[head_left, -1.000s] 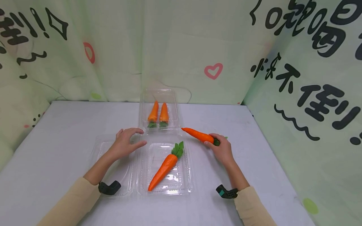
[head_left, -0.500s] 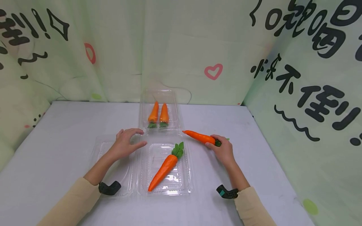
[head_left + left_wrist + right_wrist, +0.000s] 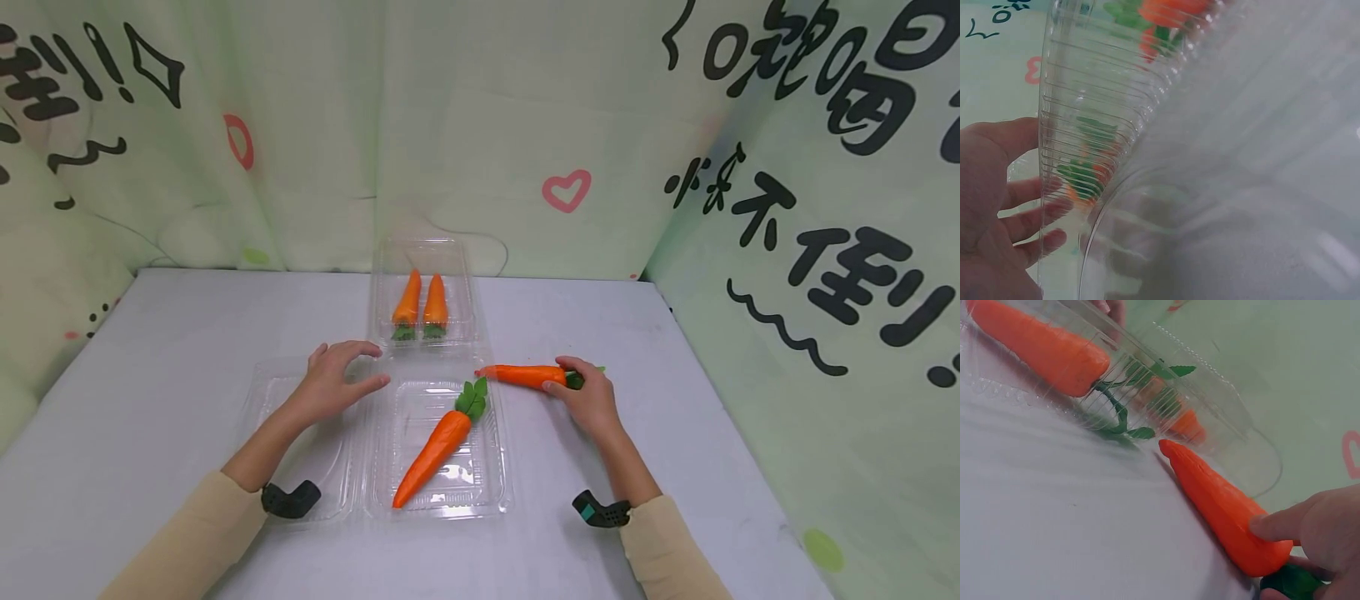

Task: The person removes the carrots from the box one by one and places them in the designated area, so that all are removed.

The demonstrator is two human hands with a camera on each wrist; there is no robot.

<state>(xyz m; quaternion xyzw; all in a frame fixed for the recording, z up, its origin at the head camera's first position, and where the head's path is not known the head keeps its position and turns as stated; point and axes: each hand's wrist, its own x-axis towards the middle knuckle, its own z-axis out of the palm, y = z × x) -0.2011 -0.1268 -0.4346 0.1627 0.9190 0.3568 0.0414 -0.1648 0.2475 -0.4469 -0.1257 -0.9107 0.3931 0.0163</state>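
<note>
My right hand [image 3: 590, 395] pinches an orange carrot [image 3: 521, 376] near its thick leafy end, and the tip points left to the edge of a clear plastic box [image 3: 495, 467]. In the right wrist view the thumb [image 3: 1275, 523] presses on the carrot's side. A second carrot [image 3: 435, 454] lies slantwise in that box, green leaves at the far end. My left hand [image 3: 335, 383] is at the box's left side, over its unfolded lid [image 3: 322, 492], fingers relaxed with nothing held. Through the clear plastic wall, the left wrist view shows its spread fingers [image 3: 1029, 225].
Behind the box stands another clear box [image 3: 469, 308] with two carrots [image 3: 406, 304] side by side, leafy ends toward me. The white table [image 3: 187, 375] ends at a pale green curtain [image 3: 465, 125] with writing and hearts.
The carrot in my right hand has swung so its tip comes down and a little left, toward the near box's far right edge. My left hand stays where it was.
</note>
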